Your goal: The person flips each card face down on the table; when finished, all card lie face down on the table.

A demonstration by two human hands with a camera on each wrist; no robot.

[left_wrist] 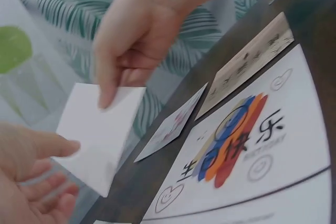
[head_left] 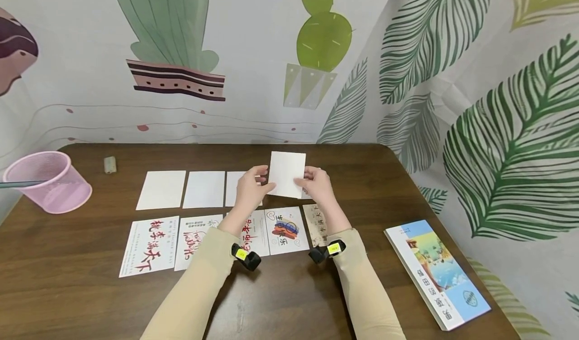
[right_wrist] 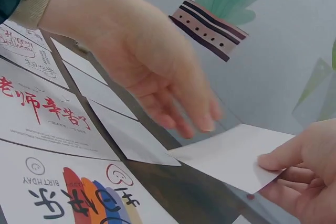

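A blank white card [head_left: 287, 174] is raised above the far part of the table. My right hand [head_left: 318, 184] pinches its right edge between thumb and fingers. At the card's left side is my left hand [head_left: 249, 191], fingers loosely spread; in the right wrist view this left hand [right_wrist: 152, 72] appears apart from the card. Below lies a row of lettered cards, among them a birthday card [head_left: 287, 232] with colored stripes and a beige card [head_left: 315, 224] partly behind my right forearm. White cards [head_left: 161, 190] form a row behind them. A card with a pinkish print [left_wrist: 173, 121] lies under my hands.
A pink mesh basket [head_left: 59, 199] with a stick-like item across it stands at the left table edge. Near it lies a small eraser-like block [head_left: 110, 165]. On the right rests a thick blue and white book or box [head_left: 439, 274]. A patterned cloth hangs behind the table.
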